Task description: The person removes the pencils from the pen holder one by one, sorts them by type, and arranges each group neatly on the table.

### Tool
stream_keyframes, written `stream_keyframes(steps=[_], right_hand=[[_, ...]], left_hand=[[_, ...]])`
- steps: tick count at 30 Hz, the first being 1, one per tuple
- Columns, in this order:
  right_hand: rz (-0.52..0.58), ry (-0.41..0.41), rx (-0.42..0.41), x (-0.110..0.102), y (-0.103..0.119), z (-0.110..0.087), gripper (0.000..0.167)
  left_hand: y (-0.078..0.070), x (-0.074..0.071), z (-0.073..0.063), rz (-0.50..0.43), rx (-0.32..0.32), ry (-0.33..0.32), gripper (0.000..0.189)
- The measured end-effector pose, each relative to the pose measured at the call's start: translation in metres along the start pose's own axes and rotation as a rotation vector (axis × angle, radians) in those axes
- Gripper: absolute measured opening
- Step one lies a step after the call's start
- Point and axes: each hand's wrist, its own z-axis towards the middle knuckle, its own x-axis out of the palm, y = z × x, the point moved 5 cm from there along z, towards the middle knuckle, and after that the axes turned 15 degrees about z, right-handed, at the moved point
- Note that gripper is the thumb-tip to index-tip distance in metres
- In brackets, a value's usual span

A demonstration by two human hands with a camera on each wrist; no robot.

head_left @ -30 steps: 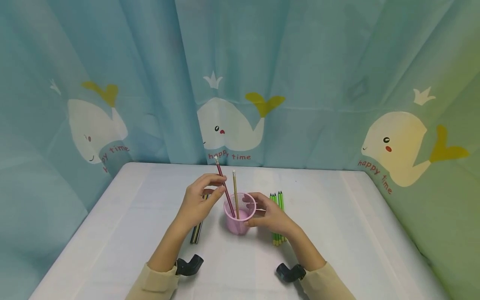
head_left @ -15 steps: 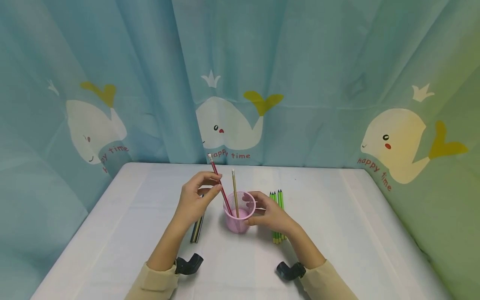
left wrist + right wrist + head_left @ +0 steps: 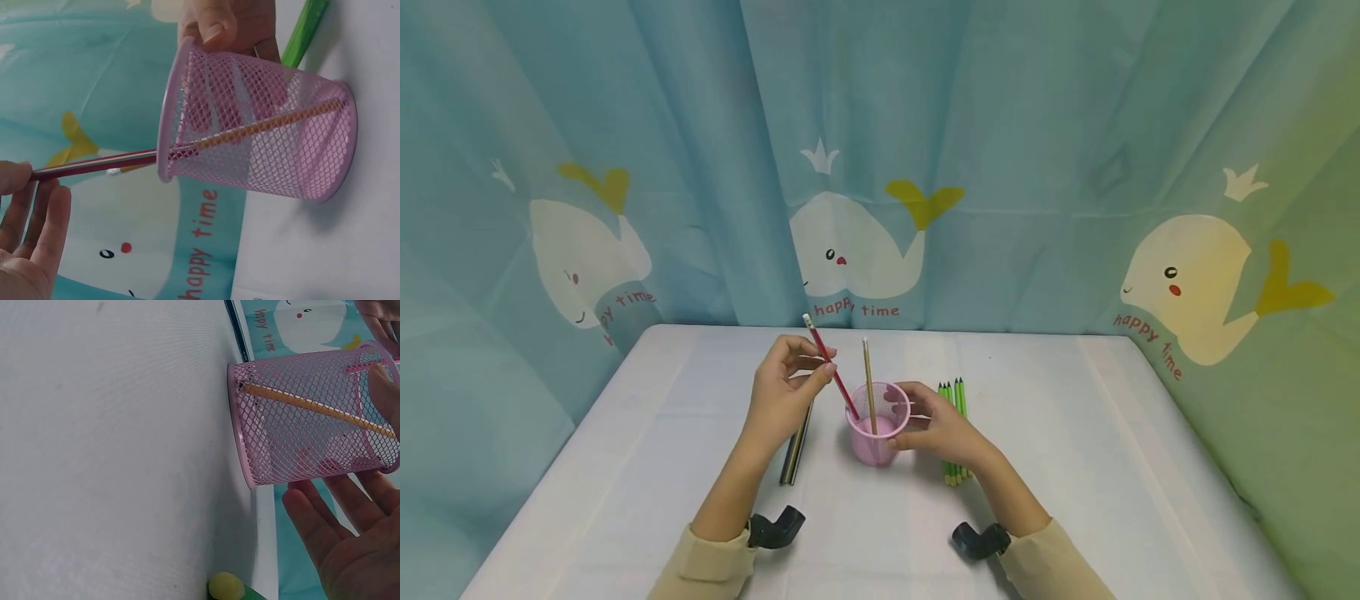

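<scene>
A pink mesh pencil cup point(image 3: 876, 450) stands upright on the table. My right hand point(image 3: 942, 429) holds it from the right, thumb near the rim and fingers round the far side. Between thumb and fingers, my left hand point(image 3: 781, 404) pinches a red pencil point(image 3: 831, 365) with a white eraser at its top. The pencil tilts left, and its lower end is just inside the cup's mouth, as the left wrist view shows point(image 3: 94, 166). A yellow-gold pencil point(image 3: 869, 379) leans inside the cup, its lower end at the bottom point(image 3: 269, 125).
Several green pencils point(image 3: 953, 471) lie side by side on the table point(image 3: 1060, 467), partly behind my right hand. Dark striped pencils point(image 3: 794, 458) lie under my left hand's side. A blue curtain point(image 3: 1037, 167) with whale prints hangs behind the table.
My left hand has moved left and slightly up, drawing the red pencil's lower end from deep in the cup to just inside the rim. My right hand keeps its hold on the cup.
</scene>
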Motion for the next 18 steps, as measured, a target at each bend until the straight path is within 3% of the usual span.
stream_keyframes(steps=[8, 18], right_hand=[[0.019, 0.007, -0.002, 0.001, 0.002, -0.001, 0.075], [0.011, 0.010, -0.008, 0.001, 0.001, -0.001, 0.076]], left_hand=[[-0.003, -0.010, 0.002, -0.103, -0.054, -0.057, 0.052], [0.001, -0.022, 0.004, -0.114, -0.077, -0.071, 0.036]])
